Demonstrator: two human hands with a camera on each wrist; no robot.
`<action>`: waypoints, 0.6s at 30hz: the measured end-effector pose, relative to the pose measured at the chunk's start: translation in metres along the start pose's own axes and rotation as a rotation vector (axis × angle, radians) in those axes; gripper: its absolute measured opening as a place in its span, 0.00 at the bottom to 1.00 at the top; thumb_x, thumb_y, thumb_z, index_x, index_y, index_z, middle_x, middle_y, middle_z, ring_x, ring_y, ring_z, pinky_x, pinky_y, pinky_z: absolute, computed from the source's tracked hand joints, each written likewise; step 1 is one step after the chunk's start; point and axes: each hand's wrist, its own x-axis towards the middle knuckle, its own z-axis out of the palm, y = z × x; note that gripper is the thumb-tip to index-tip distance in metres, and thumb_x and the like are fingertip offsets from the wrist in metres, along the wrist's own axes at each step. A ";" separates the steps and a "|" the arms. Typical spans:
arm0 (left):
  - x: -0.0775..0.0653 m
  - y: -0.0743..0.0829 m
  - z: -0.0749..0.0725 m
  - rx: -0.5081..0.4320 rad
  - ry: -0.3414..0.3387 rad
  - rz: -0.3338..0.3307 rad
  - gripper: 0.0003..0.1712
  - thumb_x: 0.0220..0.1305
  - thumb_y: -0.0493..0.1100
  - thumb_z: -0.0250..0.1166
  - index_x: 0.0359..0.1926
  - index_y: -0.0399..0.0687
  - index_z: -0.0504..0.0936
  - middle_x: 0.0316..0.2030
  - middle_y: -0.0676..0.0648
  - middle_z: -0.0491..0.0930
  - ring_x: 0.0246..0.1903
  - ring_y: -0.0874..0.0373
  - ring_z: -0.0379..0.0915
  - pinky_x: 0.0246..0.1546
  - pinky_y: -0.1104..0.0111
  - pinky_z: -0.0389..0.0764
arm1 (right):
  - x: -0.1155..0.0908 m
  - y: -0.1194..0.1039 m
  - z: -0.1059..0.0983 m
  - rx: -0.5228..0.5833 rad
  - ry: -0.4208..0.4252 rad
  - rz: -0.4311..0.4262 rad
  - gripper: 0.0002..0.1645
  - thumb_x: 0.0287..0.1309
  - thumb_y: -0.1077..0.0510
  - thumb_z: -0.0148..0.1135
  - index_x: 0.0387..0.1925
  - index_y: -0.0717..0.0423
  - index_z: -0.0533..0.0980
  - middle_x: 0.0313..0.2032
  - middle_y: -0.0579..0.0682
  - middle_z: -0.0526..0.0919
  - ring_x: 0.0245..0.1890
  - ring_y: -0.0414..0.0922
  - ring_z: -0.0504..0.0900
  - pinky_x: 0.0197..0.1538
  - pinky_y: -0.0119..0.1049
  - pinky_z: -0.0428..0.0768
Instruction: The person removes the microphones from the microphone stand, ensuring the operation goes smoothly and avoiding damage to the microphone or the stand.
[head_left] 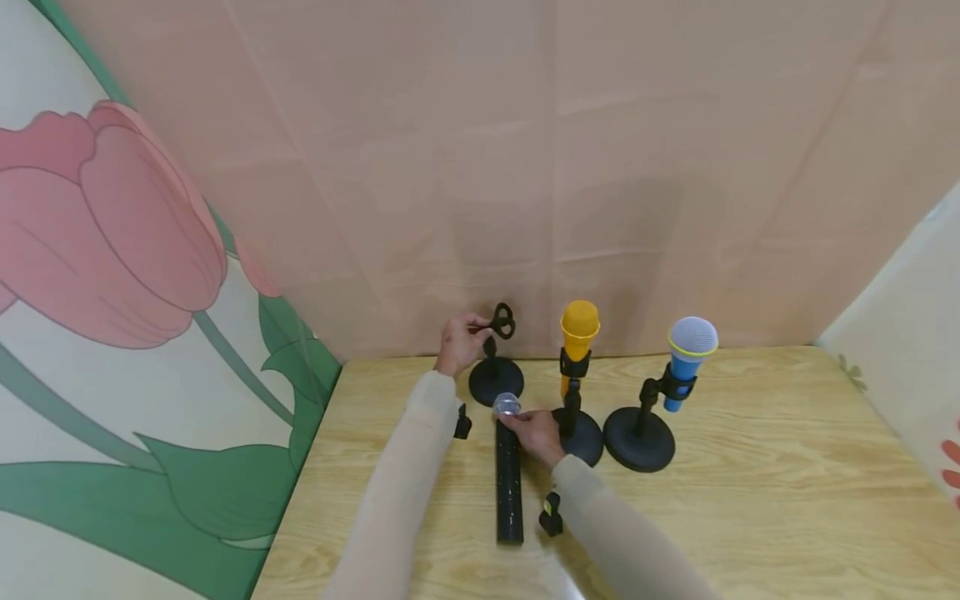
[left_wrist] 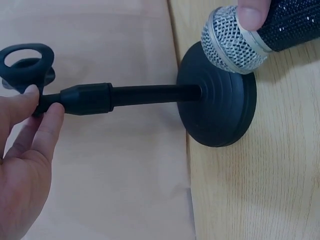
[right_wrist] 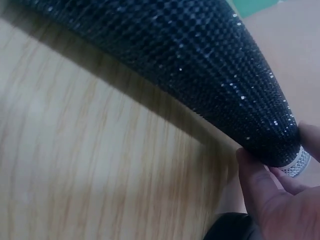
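Note:
My left hand [head_left: 459,343] pinches the neck of a black microphone stand [left_wrist: 150,94] just below its ring-shaped clip [left_wrist: 27,65]. The stand's round base [head_left: 496,383] rests on the table near the back edge. With thumb and fingers, my right hand [head_left: 538,435] grips a black, glittery microphone [head_left: 509,487] just under its silver mesh head [left_wrist: 235,42]. That head is in front of the stand's base, and the handle extends toward the table's front. In the right wrist view the handle [right_wrist: 185,65] fills the upper part, and the fingers [right_wrist: 260,185] hold its far end.
A yellow microphone [head_left: 579,329] sits in a second black stand behind my right hand. To its right, a blue microphone [head_left: 684,367] leans in a third stand with a round base [head_left: 639,440]. A pink cloth backdrop [head_left: 487,167] rises behind the wooden table [head_left: 765,483].

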 end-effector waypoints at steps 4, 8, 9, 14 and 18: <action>0.000 -0.001 0.001 -0.013 0.000 0.011 0.06 0.65 0.33 0.67 0.43 0.40 0.87 0.44 0.43 0.84 0.47 0.48 0.82 0.44 0.61 0.84 | 0.000 -0.001 0.000 0.002 -0.002 0.026 0.26 0.59 0.45 0.71 0.43 0.65 0.84 0.32 0.52 0.82 0.33 0.47 0.76 0.36 0.36 0.75; 0.000 -0.002 0.001 -0.029 0.004 0.030 0.07 0.65 0.32 0.67 0.43 0.39 0.87 0.44 0.41 0.84 0.47 0.45 0.82 0.44 0.60 0.84 | -0.001 -0.001 0.000 0.008 0.001 0.030 0.26 0.58 0.46 0.72 0.43 0.66 0.84 0.34 0.53 0.83 0.34 0.48 0.77 0.39 0.39 0.77; 0.000 -0.003 0.001 -0.030 0.005 0.034 0.07 0.65 0.32 0.67 0.43 0.39 0.87 0.44 0.41 0.84 0.47 0.45 0.82 0.44 0.60 0.84 | -0.001 -0.001 0.000 0.007 0.004 0.024 0.26 0.58 0.46 0.72 0.43 0.66 0.84 0.34 0.54 0.83 0.34 0.48 0.77 0.39 0.40 0.77; 0.000 -0.005 0.001 -0.034 0.011 0.046 0.06 0.65 0.32 0.67 0.42 0.39 0.87 0.44 0.42 0.84 0.45 0.47 0.82 0.43 0.62 0.84 | -0.001 0.002 0.001 0.011 0.022 0.010 0.25 0.57 0.46 0.73 0.42 0.65 0.85 0.35 0.54 0.85 0.34 0.48 0.78 0.39 0.41 0.78; 0.000 -0.004 0.001 -0.030 0.021 0.056 0.07 0.64 0.32 0.68 0.43 0.38 0.87 0.43 0.41 0.85 0.45 0.48 0.83 0.44 0.61 0.84 | -0.002 0.002 0.003 0.020 0.029 -0.001 0.24 0.57 0.47 0.73 0.43 0.65 0.85 0.37 0.55 0.86 0.35 0.48 0.80 0.41 0.43 0.79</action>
